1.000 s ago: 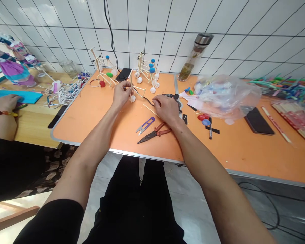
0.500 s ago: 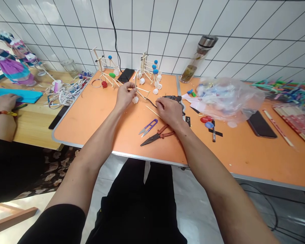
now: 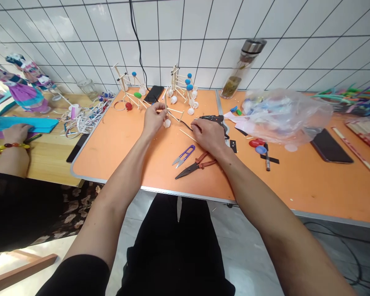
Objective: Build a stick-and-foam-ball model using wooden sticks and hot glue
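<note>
My left hand (image 3: 155, 120) pinches a small frame of thin wooden sticks (image 3: 174, 111) and holds it just above the orange table. A white bottle cap (image 3: 167, 123) is at the frame's lower end. My right hand (image 3: 210, 135) lies curled on the table to the right of the frame; whatever its fingers hold, if anything, is hidden. A loose wooden stick (image 3: 188, 135) runs up to that hand. Behind it sits a black glue gun (image 3: 214, 119), partly covered. Nearer me lie purple thread snips (image 3: 184, 156) and red-handled pliers (image 3: 191, 169), their handles reaching toward my right wrist.
Two stick models with coloured balls (image 3: 137, 95) stand at the back near a phone (image 3: 154, 94). A glass bottle (image 3: 240, 72), a plastic bag (image 3: 283, 117) and another phone (image 3: 331, 147) are right. At left, a co-worker's hand (image 3: 17, 133) rests on blue material.
The whole view has shifted slightly, so things sit a little further right. Both my hands keep nearly the same pose, the left still pinching the stick frame.
</note>
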### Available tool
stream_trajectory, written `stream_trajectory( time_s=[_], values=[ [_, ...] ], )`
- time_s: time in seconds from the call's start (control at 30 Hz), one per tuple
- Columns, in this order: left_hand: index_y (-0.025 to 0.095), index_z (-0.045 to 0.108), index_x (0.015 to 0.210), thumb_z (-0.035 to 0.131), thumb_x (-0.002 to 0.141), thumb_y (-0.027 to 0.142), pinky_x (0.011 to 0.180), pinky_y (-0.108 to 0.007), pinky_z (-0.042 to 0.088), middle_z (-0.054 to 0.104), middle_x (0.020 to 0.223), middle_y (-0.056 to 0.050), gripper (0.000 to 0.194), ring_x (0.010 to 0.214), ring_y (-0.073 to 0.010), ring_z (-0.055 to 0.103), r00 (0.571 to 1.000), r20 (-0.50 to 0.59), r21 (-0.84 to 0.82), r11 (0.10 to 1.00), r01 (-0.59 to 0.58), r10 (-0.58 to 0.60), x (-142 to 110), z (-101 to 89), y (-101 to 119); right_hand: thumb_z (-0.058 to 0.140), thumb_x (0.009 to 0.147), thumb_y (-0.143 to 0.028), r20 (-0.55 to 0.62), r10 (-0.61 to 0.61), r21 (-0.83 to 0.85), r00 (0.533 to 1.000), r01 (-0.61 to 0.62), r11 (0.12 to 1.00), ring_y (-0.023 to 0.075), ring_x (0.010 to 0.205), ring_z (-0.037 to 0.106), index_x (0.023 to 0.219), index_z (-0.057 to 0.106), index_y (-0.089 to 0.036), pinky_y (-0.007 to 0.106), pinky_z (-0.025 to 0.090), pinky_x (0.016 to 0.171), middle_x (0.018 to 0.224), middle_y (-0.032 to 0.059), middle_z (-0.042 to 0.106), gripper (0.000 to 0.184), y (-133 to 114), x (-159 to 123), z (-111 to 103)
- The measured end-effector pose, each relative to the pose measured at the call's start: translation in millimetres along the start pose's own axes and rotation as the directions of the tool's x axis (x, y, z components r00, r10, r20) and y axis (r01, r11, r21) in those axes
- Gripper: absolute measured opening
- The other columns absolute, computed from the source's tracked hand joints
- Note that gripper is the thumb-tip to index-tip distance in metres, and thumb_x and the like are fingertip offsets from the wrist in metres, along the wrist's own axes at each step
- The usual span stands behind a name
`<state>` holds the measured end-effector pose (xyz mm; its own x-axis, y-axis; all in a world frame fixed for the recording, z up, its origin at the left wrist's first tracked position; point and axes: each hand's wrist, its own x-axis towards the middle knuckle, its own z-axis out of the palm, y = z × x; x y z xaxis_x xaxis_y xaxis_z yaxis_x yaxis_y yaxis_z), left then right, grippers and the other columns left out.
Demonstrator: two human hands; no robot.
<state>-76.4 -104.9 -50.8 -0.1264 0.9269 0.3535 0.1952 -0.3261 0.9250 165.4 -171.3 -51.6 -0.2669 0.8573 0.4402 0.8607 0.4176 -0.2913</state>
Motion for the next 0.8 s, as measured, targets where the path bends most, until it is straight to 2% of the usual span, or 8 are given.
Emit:
stream_trajectory(
  time_s=[0.17, 0.3, 0.4, 0.53, 0.67, 0.8],
  values=[
    [0.020, 0.067, 0.086, 0.066, 0.089, 0.012, 0.058, -0.025, 0.053, 0.072, 0.082, -0.001, 0.009, 0.068, -0.0170, 0.075, 0.999, 0.008, 0.032, 0.999, -0.035, 0.034, 1, 1.6, -2, 0.055, 0.105, -0.025, -0.088, 0.021, 0.053, 0.996, -0.016, 0.998, 0.0334, 0.109, 0.079, 0.110, 0.084, -0.022, 0.040, 0.051, 0.087, 0.113, 0.0117, 0.088, 0.029, 7, 2, 0],
    [0.020, 0.066, 0.085, 0.065, 0.090, 0.011, 0.058, -0.025, 0.053, 0.070, 0.081, 0.000, 0.011, 0.066, -0.0157, 0.074, 1.000, 0.019, 0.026, 0.999, -0.025, 0.024, -1, 2.7, 1, 0.057, 0.103, -0.027, -0.126, 0.050, 0.122, 0.991, -0.034, 0.992, 0.0323, 0.102, 0.079, 0.106, 0.084, -0.022, 0.041, 0.054, 0.089, 0.108, 0.0112, 0.088, 0.028, 7, 6, -5],
    [0.020, 0.066, 0.084, 0.066, 0.090, 0.010, 0.057, -0.024, 0.052, 0.069, 0.079, 0.000, 0.012, 0.067, -0.0153, 0.074, 0.999, 0.015, 0.015, 0.999, -0.035, 0.035, -1, 1.9, 4, 0.059, 0.099, -0.024, -0.119, 0.062, 0.157, 0.991, -0.043, 0.987, 0.0301, 0.092, 0.077, 0.101, 0.085, -0.022, 0.040, 0.053, 0.085, 0.101, 0.0099, 0.087, 0.026, 5, 13, -12],
    [0.020, 0.066, 0.085, 0.066, 0.089, 0.009, 0.057, -0.023, 0.053, 0.071, 0.082, 0.000, 0.012, 0.065, -0.0137, 0.073, 1.000, -0.007, -0.020, 1.000, -0.020, 0.020, 0, 0.8, 7, 0.063, 0.094, -0.020, -0.050, 0.079, 0.197, 0.996, -0.068, 0.978, 0.0278, 0.082, 0.073, 0.094, 0.084, -0.022, 0.039, 0.051, 0.078, 0.089, 0.0074, 0.084, 0.021, 0, 28, -17],
    [0.021, 0.065, 0.082, 0.069, 0.087, 0.011, 0.055, -0.021, 0.053, 0.067, 0.076, 0.002, 0.011, 0.064, -0.0136, 0.073, 1.000, -0.013, -0.026, 0.999, 0.023, -0.023, 1, 1.2, 8, 0.064, 0.094, -0.019, -0.062, 0.090, 0.219, 0.994, -0.075, 0.973, 0.0278, 0.082, 0.073, 0.093, 0.085, -0.023, 0.040, 0.052, 0.079, 0.088, 0.0073, 0.083, 0.021, -1, 33, -12],
    [0.021, 0.066, 0.084, 0.069, 0.087, 0.013, 0.057, -0.022, 0.056, 0.067, 0.075, 0.002, 0.009, 0.066, -0.0145, 0.074, 0.999, 0.004, -0.046, 0.997, 0.054, -0.054, 0, 2.6, 9, 0.062, 0.096, -0.023, -0.118, 0.156, 0.318, 0.981, -0.112, 0.942, 0.0273, 0.085, 0.074, 0.098, 0.084, -0.022, 0.040, 0.054, 0.082, 0.091, 0.0070, 0.083, 0.022, 3, 24, 0]
  ],
)
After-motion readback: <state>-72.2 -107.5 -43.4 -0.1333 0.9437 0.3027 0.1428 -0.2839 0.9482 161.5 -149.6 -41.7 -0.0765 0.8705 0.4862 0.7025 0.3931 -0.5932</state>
